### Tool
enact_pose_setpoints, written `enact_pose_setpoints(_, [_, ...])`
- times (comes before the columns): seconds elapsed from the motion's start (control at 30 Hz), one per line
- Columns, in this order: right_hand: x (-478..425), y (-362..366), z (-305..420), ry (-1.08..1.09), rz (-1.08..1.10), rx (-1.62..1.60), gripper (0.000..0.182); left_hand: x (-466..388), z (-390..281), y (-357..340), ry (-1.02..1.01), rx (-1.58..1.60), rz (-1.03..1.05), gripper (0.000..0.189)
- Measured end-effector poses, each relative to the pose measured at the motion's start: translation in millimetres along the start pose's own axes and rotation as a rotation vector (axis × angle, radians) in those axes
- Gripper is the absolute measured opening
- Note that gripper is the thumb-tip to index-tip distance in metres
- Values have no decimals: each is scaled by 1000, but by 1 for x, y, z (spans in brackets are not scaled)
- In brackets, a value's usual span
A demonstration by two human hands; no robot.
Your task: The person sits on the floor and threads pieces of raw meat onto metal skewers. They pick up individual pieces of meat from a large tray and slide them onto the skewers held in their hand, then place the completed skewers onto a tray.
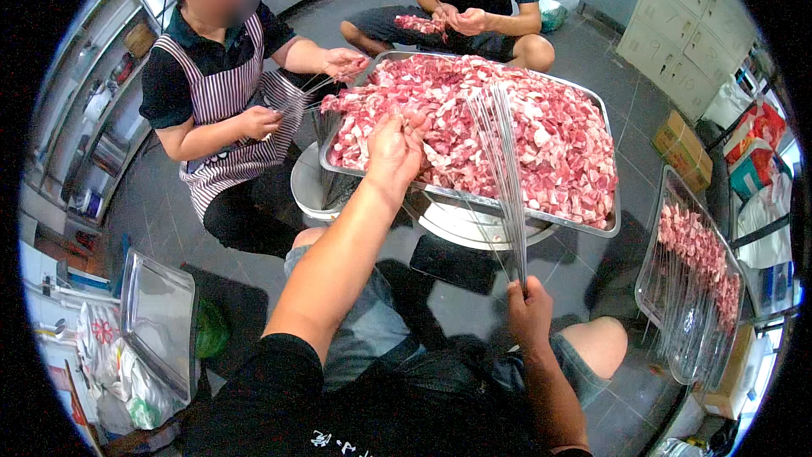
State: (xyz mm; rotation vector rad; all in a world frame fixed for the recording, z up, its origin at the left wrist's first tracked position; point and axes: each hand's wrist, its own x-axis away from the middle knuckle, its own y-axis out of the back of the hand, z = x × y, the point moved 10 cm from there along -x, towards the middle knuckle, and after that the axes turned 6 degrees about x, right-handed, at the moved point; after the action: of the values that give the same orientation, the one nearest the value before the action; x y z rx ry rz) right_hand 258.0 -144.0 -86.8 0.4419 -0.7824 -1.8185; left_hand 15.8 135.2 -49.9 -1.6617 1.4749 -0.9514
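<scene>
A large steel tray (pixel 469 193) heaped with raw meat chunks (pixel 558 146) rests on a round white support (pixel 466 222). My left hand (pixel 398 146) reaches over the near left part of the heap, palm up with the fingers bent; whether a piece of meat is in it I cannot tell. My right hand (pixel 530 311) is closed around the lower ends of a bundle of thin metal skewers (pixel 510 184), below the tray's near edge. The bundle points away from me, its far ends lying over the meat. A few skewers splay out to the left of the bundle.
A person in a striped apron (pixel 222 95) handles skewers at the left; another person (pixel 472 6) sits beyond the tray with skewered meat (pixel 419 24). At the right, a tray (pixel 666 178) holds loaded skewers. A white bucket (pixel 304 193), lockers (pixel 682 25) and an upright steel tray (pixel 158 317) stand around.
</scene>
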Motion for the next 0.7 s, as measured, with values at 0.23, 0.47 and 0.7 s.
enact_pose_setpoints(0.23, [0, -3, 7, 32, -14, -51, 24, 19, 28, -16, 104, -59, 82, 20])
enact_pose_setpoints(0.47, [-1, 0, 1, 4, -36, -83, 22, 11, 9, -30, 53, -110, 166, 22])
enact_pose_setpoints(0.7, [6, -21, -1, -7, 60, -260, 16, 52, 25, -50, 27, -160, 152, 25])
